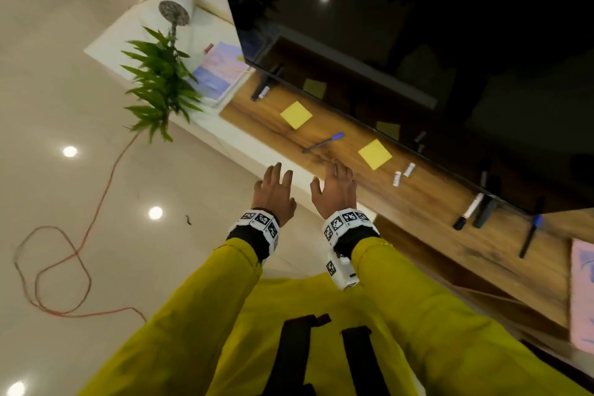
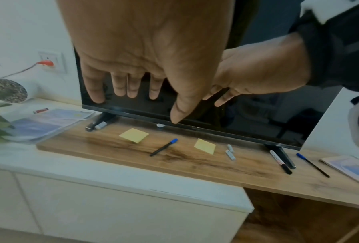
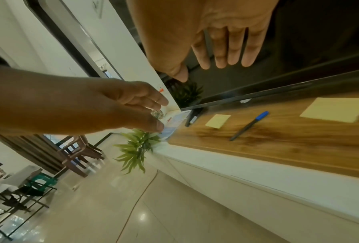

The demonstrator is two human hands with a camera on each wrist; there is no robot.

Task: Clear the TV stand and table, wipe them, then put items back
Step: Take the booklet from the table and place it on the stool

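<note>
Both hands empty and spread, right hand [image 1: 336, 188] nearer than left hand [image 1: 274, 191] to the blue-capped pen [image 1: 323, 142], lying slantwise just beyond its fingertips

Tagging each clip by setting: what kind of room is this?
Probably a living or lounge area, home or office. A TV stands on a long wood-topped stand with white cabinets, a potted plant sits at one end, and chairs and tables show across the glossy tiled floor.

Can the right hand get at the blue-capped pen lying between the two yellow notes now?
Probably yes. The right hand is open and empty, and the pen lies just ahead of its fingers on bare wood. Nothing stands between them, and the notes lie apart from the pen.
</note>
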